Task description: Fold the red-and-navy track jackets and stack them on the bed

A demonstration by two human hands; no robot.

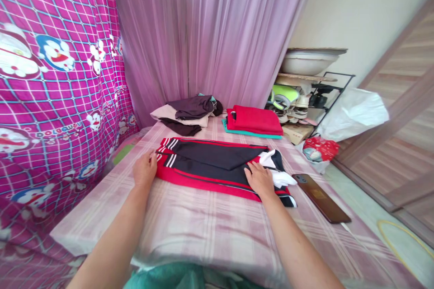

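A black and red garment with white stripes (210,162) lies flat and folded lengthwise on the pink checked table cover (210,221). My left hand (145,169) rests at its left end, fingers curled over the striped edge. My right hand (259,178) lies flat and open on the garment's right part, beside a white piece of its fabric (276,169).
A dark phone (321,198) lies on the table right of the garment. Behind it are a folded red and teal stack (253,122) and a loose pile of dark and beige clothes (188,115). A shoe rack (305,99), white bag (352,113) and curtains surround the table.
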